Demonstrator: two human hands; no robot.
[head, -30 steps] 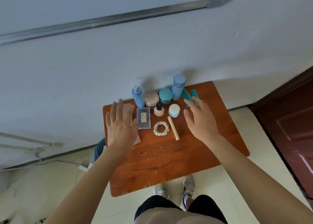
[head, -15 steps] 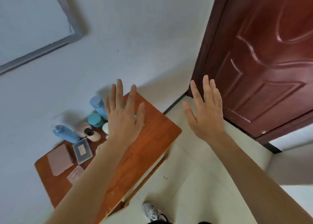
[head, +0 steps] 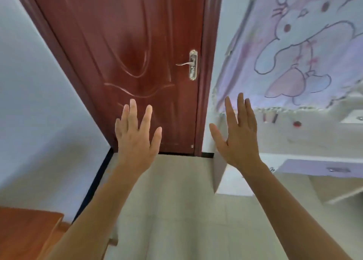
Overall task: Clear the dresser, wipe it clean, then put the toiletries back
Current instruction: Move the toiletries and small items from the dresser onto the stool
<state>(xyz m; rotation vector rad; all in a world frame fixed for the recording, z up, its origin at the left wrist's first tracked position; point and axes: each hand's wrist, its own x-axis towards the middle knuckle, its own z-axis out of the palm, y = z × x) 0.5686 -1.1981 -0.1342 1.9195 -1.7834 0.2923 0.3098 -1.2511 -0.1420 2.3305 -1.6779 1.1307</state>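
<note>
**Both hands raised and empty, dresser only at the frame's lower left**

The left hand is held up in front of the camera, back toward the viewer, fingers spread wide and holding nothing. The right hand is raised beside it, well apart, its fingers straight and fairly close together with the thumb splayed out to the side; it too holds nothing. Neither hand touches anything.

Behind the left hand stands a dark red panelled door, shut, with a metal lever handle on a long plate near its right edge. A pale wall runs along the left of the door, with a dark skirting strip at its foot. To the right of the door hangs a pale lilac cloth printed with a cartoon rabbit outline; below it is a white unit with a lilac drawer front. The floor is of light tiles.

The dresser shows only as one corner of its orange-brown wooden top at the lower left edge of the view, under the left forearm. The part that shows is bare. The toiletries are out of view.
</note>
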